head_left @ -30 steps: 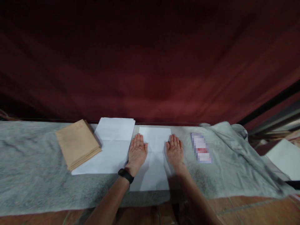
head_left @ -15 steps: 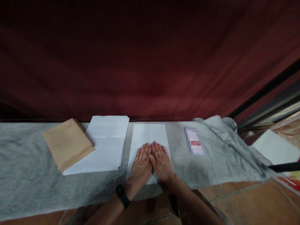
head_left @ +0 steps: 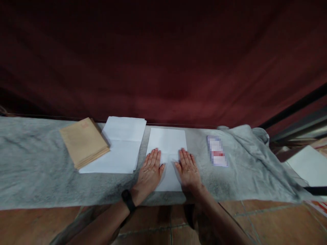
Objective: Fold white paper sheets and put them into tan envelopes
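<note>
A white sheet of paper [head_left: 168,139] with a faint crease across it lies flat in front of me. My left hand [head_left: 151,168] rests palm down over its left edge, fingers stretched out. Over the right edge lies my right hand [head_left: 189,168], also flat with its fingers extended. Bare paper shows between the two hands, and neither grips anything. To the left is a stack of white paper [head_left: 125,149], creased across the middle. Several brown envelopes [head_left: 83,141] are piled on the stack's left part.
The grey cloth [head_left: 33,163] covers a long, narrow surface and is bunched up at the right. A blurred pale packet with a red band [head_left: 217,160] lies right of the sheet. Behind hangs a dark red curtain [head_left: 163,75]. Tiled floor [head_left: 148,224] shows below.
My hands were side by side at the sheet's middle and have slid apart to its left and right edges. The camera view has shifted slightly.
</note>
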{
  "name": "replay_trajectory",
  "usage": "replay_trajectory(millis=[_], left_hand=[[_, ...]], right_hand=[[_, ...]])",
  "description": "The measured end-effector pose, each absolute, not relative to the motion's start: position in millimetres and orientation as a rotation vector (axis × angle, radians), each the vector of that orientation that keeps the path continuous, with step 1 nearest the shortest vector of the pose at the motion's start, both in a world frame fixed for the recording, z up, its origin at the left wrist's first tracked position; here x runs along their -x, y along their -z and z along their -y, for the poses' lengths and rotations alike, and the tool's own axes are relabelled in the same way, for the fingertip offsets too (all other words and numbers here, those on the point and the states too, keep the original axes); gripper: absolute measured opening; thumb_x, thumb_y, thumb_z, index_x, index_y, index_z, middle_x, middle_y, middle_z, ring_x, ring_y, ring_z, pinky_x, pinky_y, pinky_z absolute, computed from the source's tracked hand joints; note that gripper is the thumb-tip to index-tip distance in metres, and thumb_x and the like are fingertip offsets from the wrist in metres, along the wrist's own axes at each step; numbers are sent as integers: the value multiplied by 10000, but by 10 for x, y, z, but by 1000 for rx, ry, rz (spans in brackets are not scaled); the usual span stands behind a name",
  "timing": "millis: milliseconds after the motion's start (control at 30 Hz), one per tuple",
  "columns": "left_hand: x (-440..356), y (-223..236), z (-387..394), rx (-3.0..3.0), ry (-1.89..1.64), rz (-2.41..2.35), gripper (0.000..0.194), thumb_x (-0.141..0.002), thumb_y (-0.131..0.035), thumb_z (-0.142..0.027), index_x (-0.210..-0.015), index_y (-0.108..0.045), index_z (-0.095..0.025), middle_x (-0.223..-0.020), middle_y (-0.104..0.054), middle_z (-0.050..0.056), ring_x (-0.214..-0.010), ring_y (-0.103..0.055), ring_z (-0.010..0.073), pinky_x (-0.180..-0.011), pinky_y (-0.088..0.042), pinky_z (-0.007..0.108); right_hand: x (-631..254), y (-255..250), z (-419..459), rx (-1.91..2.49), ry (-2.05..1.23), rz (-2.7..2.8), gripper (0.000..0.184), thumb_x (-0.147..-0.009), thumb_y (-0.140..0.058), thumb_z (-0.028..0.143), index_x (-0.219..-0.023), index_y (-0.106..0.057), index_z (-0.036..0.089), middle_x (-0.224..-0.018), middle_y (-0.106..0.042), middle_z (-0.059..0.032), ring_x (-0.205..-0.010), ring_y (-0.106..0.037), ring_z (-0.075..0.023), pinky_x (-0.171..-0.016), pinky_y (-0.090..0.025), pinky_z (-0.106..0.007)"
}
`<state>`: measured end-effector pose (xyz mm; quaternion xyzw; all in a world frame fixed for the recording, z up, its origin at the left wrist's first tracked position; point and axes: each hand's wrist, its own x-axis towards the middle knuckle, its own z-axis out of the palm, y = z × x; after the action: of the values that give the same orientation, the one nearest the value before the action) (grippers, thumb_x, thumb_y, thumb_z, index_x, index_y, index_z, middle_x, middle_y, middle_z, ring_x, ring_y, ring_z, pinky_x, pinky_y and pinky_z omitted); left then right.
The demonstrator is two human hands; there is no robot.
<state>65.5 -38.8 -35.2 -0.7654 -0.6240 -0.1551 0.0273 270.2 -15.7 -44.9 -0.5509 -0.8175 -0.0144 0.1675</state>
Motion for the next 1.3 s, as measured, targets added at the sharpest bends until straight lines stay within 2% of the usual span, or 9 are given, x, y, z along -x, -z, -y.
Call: replay_trajectory(millis=[333,467,633,767,933,1300], left_hand=[[-624,236,431,2414,426,1897,637,-1007,-396,-425,-1513,-350,-42,-1592,-322,185,-1512,-222,272,-1248,-217,471],[-646,198,432,2448,429,1838,586,-1021,-370,-377,-1496,-371,-34,-1593,-326,183,-1517,-202,265,-1252,-206,467],[-746,172,533,2550,460,1773,561,-1013,-340,-287,-1529,-308,-69,-1626,-273,145,-1526,-164,240,-1252,-192,455],[-799,220,624,2640,440,1727,578,-988,-351,-245,-1535,-287,-69,-1631,-267,139,-1530,-150,226,-1254,-177,446],[-757,293,643,2618,421,1727,586,-975,-361,-210,-1539,-274,-74,-1626,-276,149,-1526,-173,221,-1251,-191,453],[-621,333,595,2425,448,1821,589,-1010,-350,-328,-1517,-326,-30,-1592,-325,193,-1505,-246,266,-1229,-260,465]], right_hand=[[-2921,529,163,1594,125,2271,644,-1046,-325,446,-1559,-262,62,-1580,-358,-204,-1472,-310,-317,-1184,-291,-522],[-2838,448,244,1510,132,2281,635,-1052,-339,388,-1587,-167,91,-1600,-320,-192,-1490,-280,-307,-1181,-308,-528],[-2571,383,446,1315,-15,2389,616,-1057,-321,329,-1596,-115,114,-1625,-276,-162,-1507,-248,-272,-1194,-313,-495],[-2456,413,534,1269,-62,2444,564,-1056,-301,280,-1585,-190,121,-1608,-328,-141,-1500,-271,-249,-1213,-283,-486],[-2471,378,512,1340,-21,2488,537,-1056,-311,316,-1549,-310,102,-1597,-344,-146,-1480,-319,-254,-1218,-264,-471],[-2650,396,409,1461,49,2398,585,-1045,-359,380,-1545,-312,81,-1576,-375,-170,-1464,-347,-280,-1199,-270,-471]])
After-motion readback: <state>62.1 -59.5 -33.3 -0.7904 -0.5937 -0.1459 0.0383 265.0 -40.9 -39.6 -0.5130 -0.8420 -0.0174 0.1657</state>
